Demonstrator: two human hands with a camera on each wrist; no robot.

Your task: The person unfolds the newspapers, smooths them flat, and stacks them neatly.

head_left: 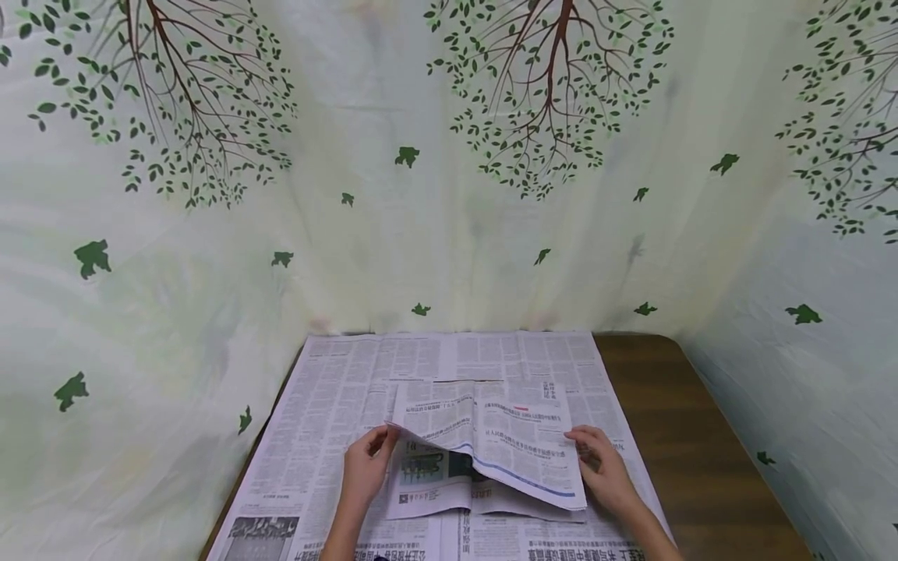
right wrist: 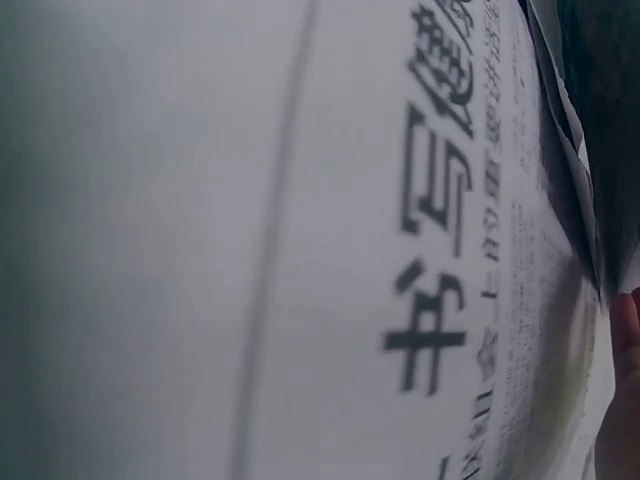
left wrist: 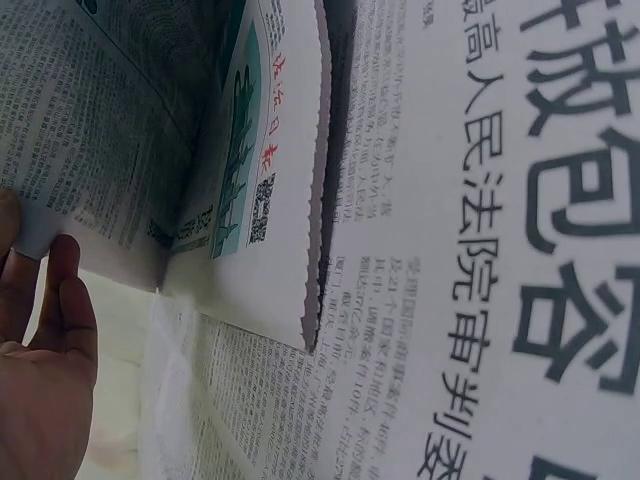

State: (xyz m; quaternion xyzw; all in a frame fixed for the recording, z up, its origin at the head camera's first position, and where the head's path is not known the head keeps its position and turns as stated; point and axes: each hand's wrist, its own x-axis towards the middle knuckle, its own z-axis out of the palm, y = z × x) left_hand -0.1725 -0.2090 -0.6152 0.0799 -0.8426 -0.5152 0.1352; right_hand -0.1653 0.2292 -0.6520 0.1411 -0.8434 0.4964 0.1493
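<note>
A folded newspaper lies in front of me, its upper sheet lifted and bowed above the lower pages. My left hand pinches the left corner of that raised sheet between thumb and fingers. The left wrist view shows this grip, with the hand at the sheet's edge. Under it, the lower page bears a green picture, red characters and a square code. On the opposite side, my right hand holds the right edge with its fingertips. Only a sliver of the right hand enters the right wrist view.
Spread newspaper sheets cover most of the table beneath. Brown wood shows along the table's right side. A pale curtain printed with trees and green leaves hangs behind and on both sides.
</note>
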